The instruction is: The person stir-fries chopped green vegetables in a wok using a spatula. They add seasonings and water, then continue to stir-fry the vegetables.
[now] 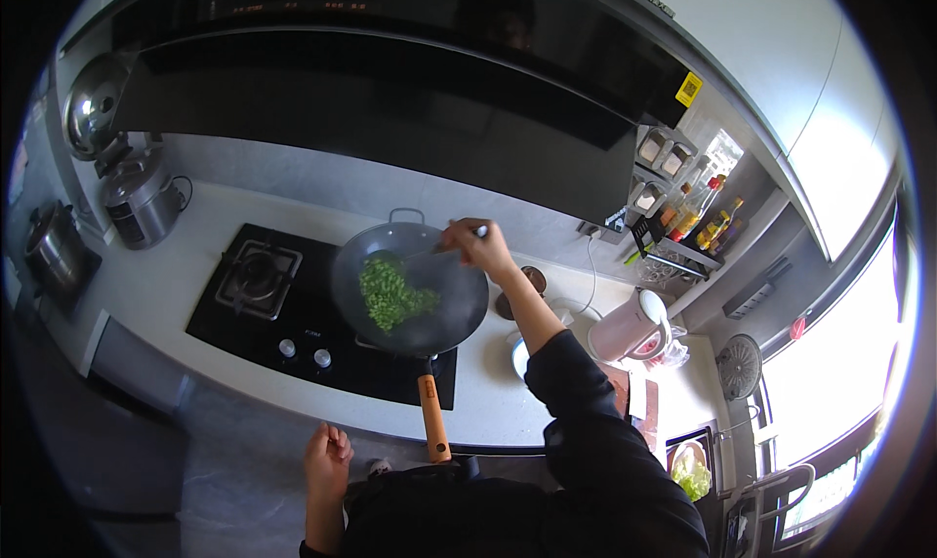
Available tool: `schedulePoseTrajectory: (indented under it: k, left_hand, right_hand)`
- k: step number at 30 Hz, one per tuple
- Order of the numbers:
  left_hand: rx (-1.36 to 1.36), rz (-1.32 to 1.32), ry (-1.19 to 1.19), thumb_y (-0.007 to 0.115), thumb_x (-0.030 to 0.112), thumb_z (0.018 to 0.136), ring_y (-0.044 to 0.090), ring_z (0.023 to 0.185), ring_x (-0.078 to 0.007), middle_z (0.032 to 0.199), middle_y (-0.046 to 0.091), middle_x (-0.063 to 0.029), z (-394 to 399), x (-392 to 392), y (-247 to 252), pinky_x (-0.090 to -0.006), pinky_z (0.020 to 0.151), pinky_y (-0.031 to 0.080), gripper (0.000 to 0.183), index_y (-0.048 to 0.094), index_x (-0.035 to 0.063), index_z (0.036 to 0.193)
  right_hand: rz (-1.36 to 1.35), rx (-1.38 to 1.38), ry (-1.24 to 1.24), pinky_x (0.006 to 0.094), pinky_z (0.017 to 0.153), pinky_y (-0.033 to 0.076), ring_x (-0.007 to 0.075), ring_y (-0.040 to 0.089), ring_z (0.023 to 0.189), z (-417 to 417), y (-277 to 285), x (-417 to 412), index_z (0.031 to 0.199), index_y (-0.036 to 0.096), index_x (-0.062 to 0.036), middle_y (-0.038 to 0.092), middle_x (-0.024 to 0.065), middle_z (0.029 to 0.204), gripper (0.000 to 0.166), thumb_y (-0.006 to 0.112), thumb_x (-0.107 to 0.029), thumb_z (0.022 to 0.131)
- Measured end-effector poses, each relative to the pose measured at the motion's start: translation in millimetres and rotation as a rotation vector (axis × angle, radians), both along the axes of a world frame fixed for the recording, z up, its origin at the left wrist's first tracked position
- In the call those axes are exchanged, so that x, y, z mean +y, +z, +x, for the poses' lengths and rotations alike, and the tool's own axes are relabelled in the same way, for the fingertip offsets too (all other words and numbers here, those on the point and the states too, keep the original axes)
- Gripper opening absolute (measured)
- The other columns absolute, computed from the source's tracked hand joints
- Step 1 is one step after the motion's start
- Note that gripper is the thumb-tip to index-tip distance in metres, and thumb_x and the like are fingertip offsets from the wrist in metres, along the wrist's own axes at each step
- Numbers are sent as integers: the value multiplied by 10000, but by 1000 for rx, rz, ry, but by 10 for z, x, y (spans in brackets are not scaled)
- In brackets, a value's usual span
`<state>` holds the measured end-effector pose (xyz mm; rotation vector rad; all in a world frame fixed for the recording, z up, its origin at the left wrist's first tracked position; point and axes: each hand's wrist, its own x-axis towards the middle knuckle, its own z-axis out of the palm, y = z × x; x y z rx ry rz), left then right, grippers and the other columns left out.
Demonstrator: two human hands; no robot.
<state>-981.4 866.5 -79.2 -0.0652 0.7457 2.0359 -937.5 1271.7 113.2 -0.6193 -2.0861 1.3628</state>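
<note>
A dark wok (454, 302) with an orange handle (433, 419) sits on the right burner of a black gas hob (329, 382). Chopped green vegetables (392, 294) lie in its left half. Above the wok's right rim my right hand (476, 245) is closed around the handle of a cooking utensil, whose lower end reaches toward the greens; its head cannot be made out. My left hand (329, 452) hangs in front of the counter edge, left of the wok handle, with its fingers curled and nothing seen in them.
A range hood (381, 104) overhangs the hob. Left stand a bare burner (256, 276) and an electric cooker (140, 207). On the right are a pink kettle (626, 324), a blue-rimmed bowl (520, 358), a bottle rack (673, 254), a cutting board (650, 408) and a sink with leafy greens (692, 474).
</note>
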Motion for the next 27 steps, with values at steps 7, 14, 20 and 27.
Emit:
schedulePoseTrajectory:
  k: [7,14,20,27]
  left_hand:
    - [3,12,17,453,278,987,397,555,-112,677,459,-18,-6,-50,-5,-250,531,306,271,470,111,775]
    - [9,2,14,479,278,977,405,559,-110,663,467,-21,-8,-21,23,-253,547,313,282,480,105,754]
    - [21,34,12,474,273,982,414,542,-111,663,476,-28,-43,17,25,-247,514,317,286,479,99,756]
    - [7,-11,29,472,269,982,413,534,-112,660,473,-32,-39,-68,-51,-247,499,318,283,479,95,758]
  right_hand:
    - [678,-136,553,332,627,497,239,628,664,311,857,-1044,769,664,21,647,110,737,130,632,-83,840]
    - [678,-178,668,352,630,487,263,622,673,482,802,-1192,757,660,6,643,110,725,146,629,-113,837]
    - [659,-240,574,335,671,498,239,632,709,598,521,-572,801,670,-9,659,85,789,178,611,-158,879]
    - [601,-520,721,309,718,497,204,637,751,804,927,-728,850,687,-19,669,64,842,158,614,-153,890]
